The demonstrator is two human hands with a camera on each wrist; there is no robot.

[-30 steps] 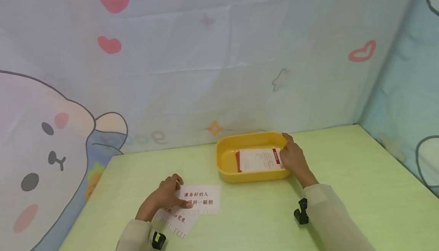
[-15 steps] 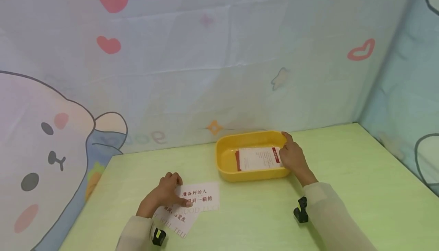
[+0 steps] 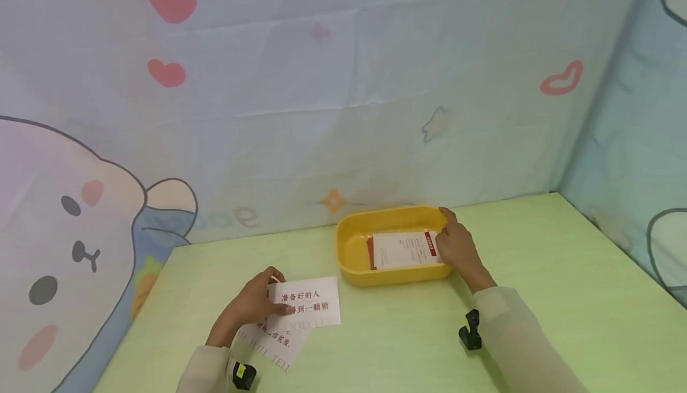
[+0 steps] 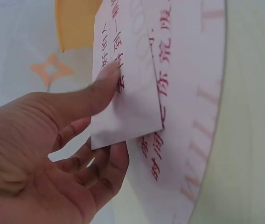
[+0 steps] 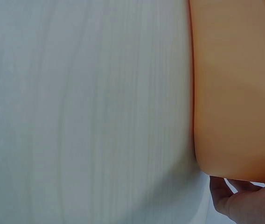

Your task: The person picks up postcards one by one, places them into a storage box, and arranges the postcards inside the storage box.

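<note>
the left hand (image 3: 252,305) pinches the top white card (image 3: 305,301), thumb on its printed face and fingers curled beneath, lifting it off a second card (image 3: 279,344) on the green table (image 3: 537,250). the right hand (image 3: 456,247) grips the yellow tray's (image 3: 351,253) right rim; a card (image 3: 399,248) lies inside.

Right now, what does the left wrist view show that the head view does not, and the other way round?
Only the left wrist view shows the grip close up: the left hand pinches the top card, thumb on its printed face, fingers curled beneath, its corner lifted off the lower card.

Only the head view shows the right hand at the right end of the yellow tray, the card in the tray, and the green table.

Both show the left hand, the two overlapping cards with red print, and part of the yellow tray.
</note>
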